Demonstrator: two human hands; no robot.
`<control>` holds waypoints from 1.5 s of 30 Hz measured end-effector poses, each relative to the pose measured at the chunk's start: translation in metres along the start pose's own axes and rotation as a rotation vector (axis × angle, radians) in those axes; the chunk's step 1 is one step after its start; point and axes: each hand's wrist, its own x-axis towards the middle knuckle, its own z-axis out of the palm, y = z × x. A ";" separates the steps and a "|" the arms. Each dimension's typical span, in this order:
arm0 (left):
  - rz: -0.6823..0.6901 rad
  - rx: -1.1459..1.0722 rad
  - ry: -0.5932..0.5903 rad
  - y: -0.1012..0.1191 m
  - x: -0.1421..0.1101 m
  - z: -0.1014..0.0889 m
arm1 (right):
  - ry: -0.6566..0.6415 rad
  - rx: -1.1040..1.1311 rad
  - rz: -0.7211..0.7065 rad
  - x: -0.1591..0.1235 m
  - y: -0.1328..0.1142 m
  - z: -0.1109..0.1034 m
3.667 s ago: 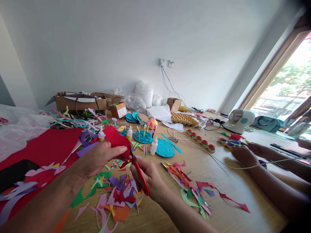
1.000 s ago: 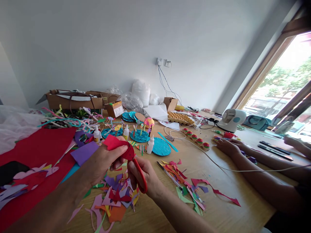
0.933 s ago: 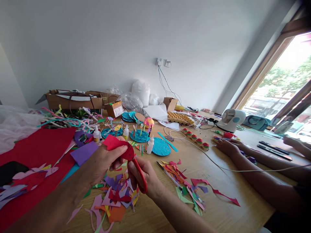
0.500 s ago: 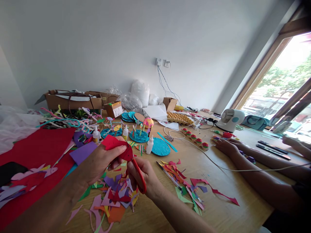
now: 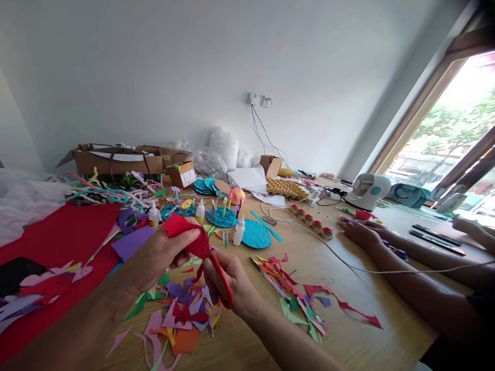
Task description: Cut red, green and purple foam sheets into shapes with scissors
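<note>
Between the thumb and fingers of my left hand [image 5: 170, 251] is a folded piece of red paper [image 5: 178, 225]. My right hand [image 5: 232, 283] is closed round the handles of red-handled scissors [image 5: 223, 281]. Their blades meet the paper's lower right edge, and a narrow red strip hangs below the cut. How far the blades are parted is hard to see. Under both hands lies a pile of coloured paper scraps [image 5: 184, 337]. A white glue bottle [image 5: 238, 232] stands just beyond, beside a round blue disc [image 5: 257, 234].
Large red sheets [image 5: 73, 234] and paper cut-outs [image 5: 50, 286] lie at left. More scraps and a pen [image 5: 270, 281] are right of my hands. A cable [image 5: 340, 261] crosses the table. Another person's forearms [image 5: 402, 278] rest at right, near a white fan [image 5: 367, 191].
The red paper has turned slightly at the blades, and the strip hanging beneath shows more. Both hands keep nearly the same place.
</note>
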 end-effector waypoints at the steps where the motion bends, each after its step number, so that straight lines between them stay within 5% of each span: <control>1: 0.008 0.003 -0.001 0.001 0.000 0.000 | -0.003 0.000 -0.004 0.000 0.000 0.000; 45: -0.031 0.175 -0.235 0.008 0.001 -0.025 | -0.034 -0.254 0.004 -0.001 0.002 0.000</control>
